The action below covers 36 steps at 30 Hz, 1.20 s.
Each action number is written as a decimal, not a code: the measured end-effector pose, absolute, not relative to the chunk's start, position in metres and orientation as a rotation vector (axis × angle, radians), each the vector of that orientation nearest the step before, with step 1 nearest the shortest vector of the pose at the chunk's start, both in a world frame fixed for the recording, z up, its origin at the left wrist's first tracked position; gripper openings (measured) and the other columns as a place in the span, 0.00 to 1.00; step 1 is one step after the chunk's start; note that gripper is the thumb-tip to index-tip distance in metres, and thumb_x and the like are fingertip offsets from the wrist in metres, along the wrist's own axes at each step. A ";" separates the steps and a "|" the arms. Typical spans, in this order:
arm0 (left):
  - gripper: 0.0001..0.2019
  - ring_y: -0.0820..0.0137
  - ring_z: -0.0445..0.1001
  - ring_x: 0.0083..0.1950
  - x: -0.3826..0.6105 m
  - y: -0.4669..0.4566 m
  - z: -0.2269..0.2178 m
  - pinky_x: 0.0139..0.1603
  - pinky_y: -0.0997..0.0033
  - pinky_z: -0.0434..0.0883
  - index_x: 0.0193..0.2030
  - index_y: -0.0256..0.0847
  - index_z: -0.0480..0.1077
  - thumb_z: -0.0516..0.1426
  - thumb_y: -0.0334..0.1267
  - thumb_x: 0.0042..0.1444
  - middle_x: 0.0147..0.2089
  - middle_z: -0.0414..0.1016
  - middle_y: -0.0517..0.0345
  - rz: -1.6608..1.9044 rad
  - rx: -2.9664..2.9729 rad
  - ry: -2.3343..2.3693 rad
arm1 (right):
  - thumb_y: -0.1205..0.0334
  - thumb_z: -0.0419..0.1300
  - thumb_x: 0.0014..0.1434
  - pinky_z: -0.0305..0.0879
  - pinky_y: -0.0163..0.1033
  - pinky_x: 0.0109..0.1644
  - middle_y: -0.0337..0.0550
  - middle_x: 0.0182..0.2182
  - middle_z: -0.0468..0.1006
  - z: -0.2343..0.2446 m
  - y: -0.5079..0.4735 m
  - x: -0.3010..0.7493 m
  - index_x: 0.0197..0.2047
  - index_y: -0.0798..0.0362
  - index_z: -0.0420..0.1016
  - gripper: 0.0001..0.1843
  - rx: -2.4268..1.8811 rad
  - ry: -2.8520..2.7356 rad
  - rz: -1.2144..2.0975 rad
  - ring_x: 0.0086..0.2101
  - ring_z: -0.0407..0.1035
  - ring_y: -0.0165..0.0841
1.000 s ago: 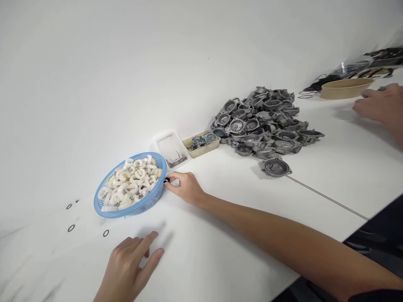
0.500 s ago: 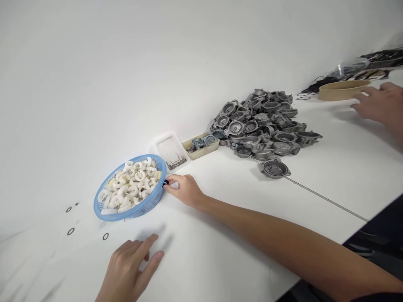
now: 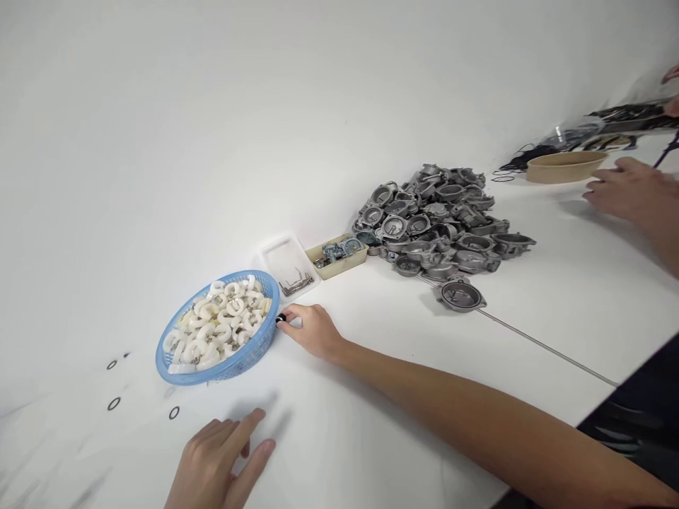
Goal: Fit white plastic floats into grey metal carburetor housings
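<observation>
My right hand (image 3: 312, 329) pinches a small black ring-shaped piece (image 3: 281, 319) between thumb and fingertips, at the right side of a blue plastic basket (image 3: 241, 366). Curved white plastic parts (image 3: 223, 322) with bits of metal fill the basket. Closer to me, my left hand (image 3: 223, 452) hovers over the white table, thumb and index finger apart, holding nothing. Flat black rings (image 3: 175, 413) lie on the table left of it.
Behind my right hand stand a white tray (image 3: 289, 265) with metal pins and a cream tray (image 3: 344, 266) of metal parts. Grey metal housings (image 3: 435, 219) are heaped to the right; one housing (image 3: 461, 295) lies in front. A co-worker's hand (image 3: 626, 187) is near a tan band (image 3: 565, 168).
The view has shifted slightly, so most things appear a little lower. My right hand keeps its pinch beside the basket, and my left hand is nearly still. The co-worker's hand has moved slightly.
</observation>
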<state>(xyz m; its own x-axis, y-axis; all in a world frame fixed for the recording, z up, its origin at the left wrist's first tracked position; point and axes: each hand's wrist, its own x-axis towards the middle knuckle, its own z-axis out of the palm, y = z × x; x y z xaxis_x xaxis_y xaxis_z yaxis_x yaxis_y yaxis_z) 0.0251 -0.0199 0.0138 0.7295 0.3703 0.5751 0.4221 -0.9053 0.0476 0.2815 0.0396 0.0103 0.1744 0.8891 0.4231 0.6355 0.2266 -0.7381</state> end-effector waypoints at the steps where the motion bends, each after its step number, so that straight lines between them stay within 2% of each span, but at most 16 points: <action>1: 0.16 0.76 0.70 0.19 0.026 -0.020 0.014 0.19 0.81 0.68 0.48 0.40 0.72 0.49 0.48 0.72 0.21 0.71 0.66 -0.923 -2.836 -0.648 | 0.58 0.65 0.60 0.66 0.37 0.39 0.34 0.39 0.85 0.010 0.040 0.282 0.42 0.45 0.83 0.08 -1.489 -1.539 0.333 0.30 0.76 0.33; 14: 0.17 0.76 0.71 0.19 0.027 -0.018 0.012 0.17 0.83 0.68 0.49 0.41 0.71 0.48 0.49 0.72 0.20 0.70 0.66 -0.911 -2.808 -0.634 | 0.60 0.64 0.60 0.65 0.37 0.41 0.34 0.39 0.85 0.012 0.036 0.280 0.43 0.46 0.83 0.09 -1.450 -1.548 0.319 0.29 0.75 0.32; 19: 0.18 0.76 0.71 0.19 0.027 -0.018 0.015 0.18 0.81 0.69 0.48 0.41 0.72 0.48 0.50 0.72 0.20 0.70 0.67 -0.916 -2.798 -0.643 | 0.61 0.65 0.59 0.64 0.35 0.38 0.34 0.39 0.85 0.014 0.036 0.278 0.43 0.46 0.83 0.09 -1.426 -1.514 0.297 0.30 0.75 0.31; 25: 0.18 0.76 0.71 0.19 0.026 -0.019 0.014 0.19 0.80 0.69 0.48 0.41 0.72 0.47 0.50 0.73 0.21 0.70 0.67 -0.916 -2.800 -0.640 | 0.61 0.65 0.59 0.65 0.37 0.41 0.35 0.38 0.85 0.012 0.037 0.280 0.42 0.46 0.84 0.08 -1.418 -1.536 0.312 0.33 0.77 0.34; 36: 0.18 0.76 0.71 0.19 0.026 -0.019 0.013 0.19 0.80 0.69 0.47 0.41 0.72 0.47 0.51 0.72 0.20 0.70 0.67 -0.915 -2.802 -0.631 | 0.60 0.65 0.61 0.64 0.36 0.38 0.35 0.40 0.85 0.013 0.037 0.280 0.45 0.47 0.83 0.09 -1.408 -1.517 0.324 0.30 0.75 0.31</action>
